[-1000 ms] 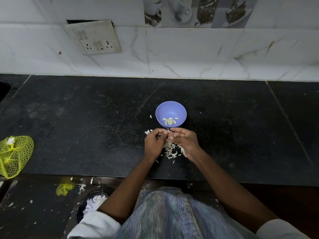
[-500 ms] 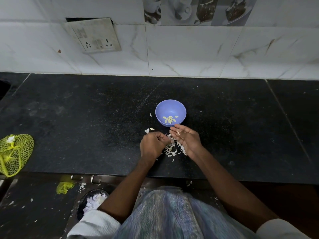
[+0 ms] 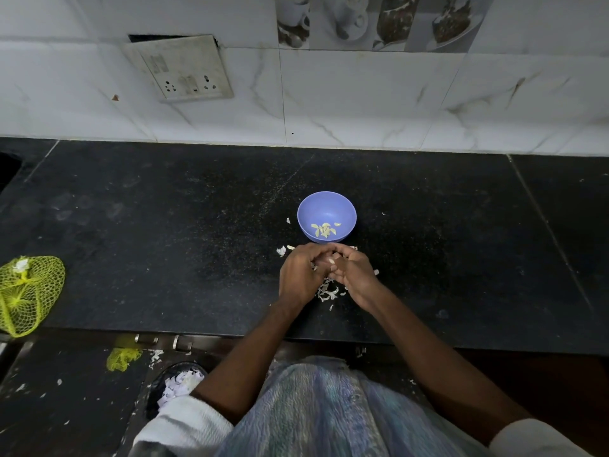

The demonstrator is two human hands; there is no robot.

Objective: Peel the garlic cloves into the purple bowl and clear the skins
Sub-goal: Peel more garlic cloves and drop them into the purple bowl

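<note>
A purple bowl (image 3: 326,206) stands on the black counter with several peeled garlic cloves (image 3: 324,230) in its bottom. Just in front of it, my left hand (image 3: 298,275) and my right hand (image 3: 354,272) meet with fingers curled together. A pale garlic clove (image 3: 331,260) shows between the fingertips; both hands pinch it. A small heap of white garlic skins (image 3: 328,293) lies on the counter under and between my wrists. A few loose skin bits (image 3: 281,251) lie left of my hands near the bowl.
A yellow net bag (image 3: 28,291) lies at the counter's left front edge. Below the counter, a dark bin holding white skins (image 3: 178,385) stands on the floor beside a yellow net scrap (image 3: 122,357). A tiled wall with a socket plate (image 3: 184,69) backs the counter.
Half a second ago my right hand lay open, palm up, apart from the left. Now both hands have come together again on a clove in front of the bowl.
</note>
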